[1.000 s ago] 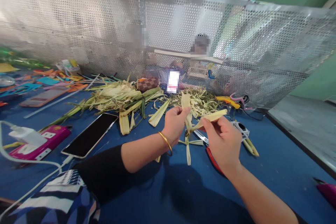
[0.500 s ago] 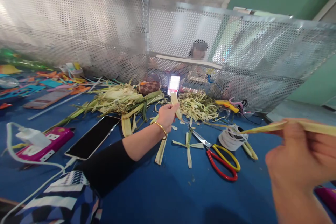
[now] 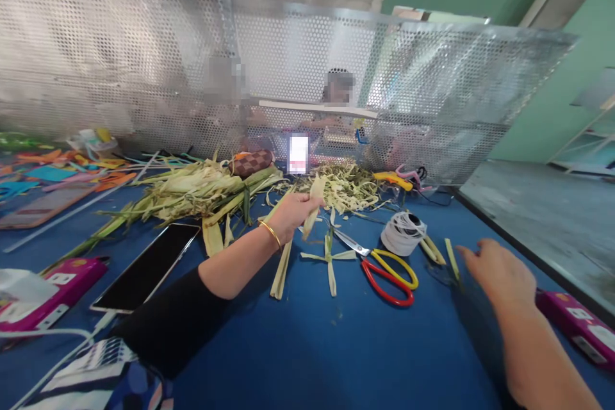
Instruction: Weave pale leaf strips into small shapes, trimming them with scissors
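My left hand (image 3: 295, 214) is closed on a pale corn husk strip (image 3: 314, 208), pinched between thumb and fingers. At the right, my right hand (image 3: 500, 272) is open with its fingers apart. Just left of its fingertips is a narrow husk strip (image 3: 451, 261), apart from them, its lower end blurred. A knotted husk cross (image 3: 329, 257) lies on the blue table between my hands, and a folded husk strip (image 3: 282, 269) lies left of it. Scissors with red and yellow handles (image 3: 391, 274) lie right of the cross, near a roll of white string (image 3: 403, 234).
Behind my left hand are a heap of husks (image 3: 187, 189), a shredded pile (image 3: 348, 186) and a checkered pouch (image 3: 251, 163). A phone (image 3: 147, 267) and magenta power strips (image 3: 579, 327) flank the work area. A perforated metal screen (image 3: 298, 57) stands behind, with people beyond it.
My right hand has let go of its husk strip and moved down and left in view. My left hand still holds its strip. The view has turned to the right.
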Action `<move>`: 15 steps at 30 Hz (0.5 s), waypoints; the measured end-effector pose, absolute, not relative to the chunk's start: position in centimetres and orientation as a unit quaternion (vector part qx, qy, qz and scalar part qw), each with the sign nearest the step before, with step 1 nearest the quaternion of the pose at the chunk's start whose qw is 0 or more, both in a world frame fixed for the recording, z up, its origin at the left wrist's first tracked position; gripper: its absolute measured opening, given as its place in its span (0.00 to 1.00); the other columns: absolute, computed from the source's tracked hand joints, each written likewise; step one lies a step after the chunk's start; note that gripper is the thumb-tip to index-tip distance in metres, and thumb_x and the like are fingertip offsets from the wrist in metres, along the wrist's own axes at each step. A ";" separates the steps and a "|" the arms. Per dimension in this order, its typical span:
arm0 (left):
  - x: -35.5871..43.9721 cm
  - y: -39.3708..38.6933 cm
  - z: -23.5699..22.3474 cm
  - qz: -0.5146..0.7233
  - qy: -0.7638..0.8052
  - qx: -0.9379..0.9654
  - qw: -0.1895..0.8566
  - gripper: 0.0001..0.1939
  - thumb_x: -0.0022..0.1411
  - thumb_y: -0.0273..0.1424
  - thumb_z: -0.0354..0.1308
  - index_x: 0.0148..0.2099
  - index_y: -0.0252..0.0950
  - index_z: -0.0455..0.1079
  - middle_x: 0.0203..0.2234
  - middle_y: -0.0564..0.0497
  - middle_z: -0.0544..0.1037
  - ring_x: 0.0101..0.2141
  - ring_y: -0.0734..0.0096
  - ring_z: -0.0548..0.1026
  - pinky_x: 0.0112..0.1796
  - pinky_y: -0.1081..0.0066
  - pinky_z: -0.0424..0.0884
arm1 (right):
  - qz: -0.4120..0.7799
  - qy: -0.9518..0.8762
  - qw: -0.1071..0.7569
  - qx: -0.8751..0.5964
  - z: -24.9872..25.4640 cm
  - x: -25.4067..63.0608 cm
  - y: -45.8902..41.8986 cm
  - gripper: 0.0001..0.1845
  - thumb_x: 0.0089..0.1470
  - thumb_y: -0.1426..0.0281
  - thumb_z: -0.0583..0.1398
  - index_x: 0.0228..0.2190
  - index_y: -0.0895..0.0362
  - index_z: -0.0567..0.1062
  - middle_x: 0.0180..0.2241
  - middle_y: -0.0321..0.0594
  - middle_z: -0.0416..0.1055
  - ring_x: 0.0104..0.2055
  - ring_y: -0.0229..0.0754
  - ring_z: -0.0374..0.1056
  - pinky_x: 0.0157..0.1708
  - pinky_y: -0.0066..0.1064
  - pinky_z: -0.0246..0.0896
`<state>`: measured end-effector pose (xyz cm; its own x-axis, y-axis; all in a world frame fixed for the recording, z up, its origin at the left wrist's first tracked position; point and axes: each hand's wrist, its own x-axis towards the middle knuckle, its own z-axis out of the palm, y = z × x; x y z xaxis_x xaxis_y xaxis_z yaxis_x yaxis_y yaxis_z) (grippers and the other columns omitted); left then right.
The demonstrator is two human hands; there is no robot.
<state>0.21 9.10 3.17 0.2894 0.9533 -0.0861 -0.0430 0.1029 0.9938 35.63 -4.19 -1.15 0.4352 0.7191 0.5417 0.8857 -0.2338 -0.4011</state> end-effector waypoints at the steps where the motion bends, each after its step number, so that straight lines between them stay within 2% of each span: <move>1: 0.2 8.9 3.3 0.408 0.424 0.539 0.603 0.07 0.51 0.29 0.61 0.23 0.34 0.70 0.14 0.56 0.67 0.15 0.80 0.61 0.17 0.77 0.55 | -0.147 -0.489 0.317 -0.799 -0.9 34.0 -4.3 0.09 0.46 0.60 0.59 0.22 0.50 0.70 0.19 0.44 0.69 0.20 0.49 0.66 0.21 0.40 0.53; 2: 0.2 8.8 3.4 0.408 0.416 0.549 0.599 0.06 0.51 0.28 0.61 0.24 0.35 0.70 0.14 0.56 0.68 0.15 0.80 0.62 0.18 0.77 0.55 | -0.144 -0.494 0.298 -0.804 -0.6 32.2 -4.5 0.10 0.48 0.60 0.57 0.29 0.52 0.72 0.26 0.47 0.72 0.27 0.51 0.69 0.25 0.41 0.58; 4: 0.2 8.6 3.4 0.415 0.403 0.572 0.582 0.03 0.52 0.26 0.60 0.27 0.35 0.71 0.16 0.55 0.70 0.16 0.79 0.64 0.19 0.78 0.56 | -0.012 -0.609 0.235 -0.757 -0.4 28.3 -4.9 0.13 0.49 0.64 0.56 0.36 0.55 0.72 0.32 0.45 0.75 0.33 0.49 0.72 0.33 0.38 0.63; 6: 0.1 8.7 3.4 0.425 0.398 0.600 0.549 0.03 0.54 0.27 0.58 0.28 0.35 0.70 0.16 0.54 0.71 0.16 0.78 0.65 0.19 0.78 0.57 | 0.080 -0.695 0.142 -0.701 -0.7 24.9 -5.2 0.19 0.46 0.69 0.57 0.43 0.56 0.72 0.41 0.46 0.74 0.42 0.48 0.71 0.41 0.36 0.64; 8: 0.1 8.9 3.2 0.426 0.405 0.625 0.513 0.07 0.56 0.29 0.57 0.25 0.36 0.68 0.15 0.55 0.69 0.15 0.79 0.63 0.18 0.78 0.55 | 0.051 -0.704 0.088 -0.703 -1.0 22.7 -5.2 0.28 0.43 0.76 0.56 0.49 0.59 0.69 0.48 0.51 0.70 0.50 0.51 0.67 0.47 0.37 0.60; 10: 0.1 9.1 3.1 0.417 0.412 0.639 0.498 0.11 0.57 0.30 0.55 0.24 0.36 0.68 0.14 0.55 0.68 0.13 0.79 0.61 0.17 0.78 0.54 | 0.040 -0.708 0.037 -0.704 -0.9 21.8 -4.8 0.32 0.41 0.81 0.54 0.52 0.62 0.67 0.48 0.54 0.70 0.49 0.52 0.68 0.45 0.37 0.60; 12: 0.1 9.3 3.1 0.400 0.418 0.635 0.512 0.11 0.58 0.31 0.54 0.24 0.36 0.69 0.14 0.55 0.68 0.14 0.80 0.61 0.17 0.78 0.55 | 0.050 -0.710 -0.006 -0.702 -0.5 21.7 -4.2 0.35 0.40 0.83 0.53 0.54 0.64 0.65 0.44 0.56 0.72 0.44 0.53 0.70 0.39 0.36 0.60; 15: 0.0 9.3 3.3 0.374 0.428 0.618 0.542 0.12 0.59 0.29 0.52 0.26 0.34 0.71 0.15 0.54 0.69 0.14 0.80 0.62 0.18 0.78 0.55 | 0.065 -0.709 -0.015 -0.702 0.0 22.1 -3.6 0.40 0.38 0.83 0.53 0.57 0.66 0.61 0.38 0.54 0.75 0.39 0.54 0.72 0.33 0.35 0.59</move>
